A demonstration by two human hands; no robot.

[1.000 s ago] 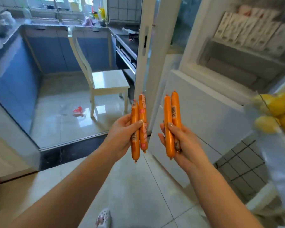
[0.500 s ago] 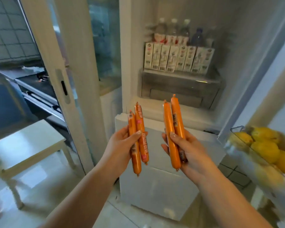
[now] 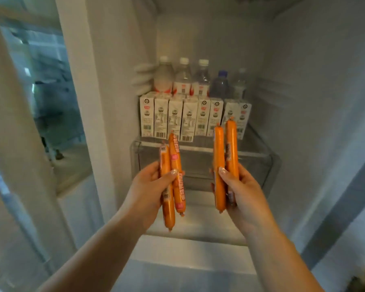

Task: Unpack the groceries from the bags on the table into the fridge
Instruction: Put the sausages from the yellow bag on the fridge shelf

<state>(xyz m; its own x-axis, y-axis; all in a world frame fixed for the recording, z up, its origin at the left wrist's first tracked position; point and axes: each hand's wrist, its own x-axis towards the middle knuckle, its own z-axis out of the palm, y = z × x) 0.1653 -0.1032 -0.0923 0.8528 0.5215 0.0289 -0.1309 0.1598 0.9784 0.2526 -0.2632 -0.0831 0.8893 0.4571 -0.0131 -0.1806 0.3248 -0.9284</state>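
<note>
Sausages point(image 3: 172, 178) — label print unreadable

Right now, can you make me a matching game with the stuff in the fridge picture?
Things:
1. sausages in the left hand
2. sausages in the right hand
3. cartons
4. bottles

Places:
A. back row of the shelf
B. front row of the shelf
C. held lower, in front of the clear drawer
D. held higher, tips in front of the cartons

Pairs: 1-C, 2-D, 3-B, 4-A
</note>
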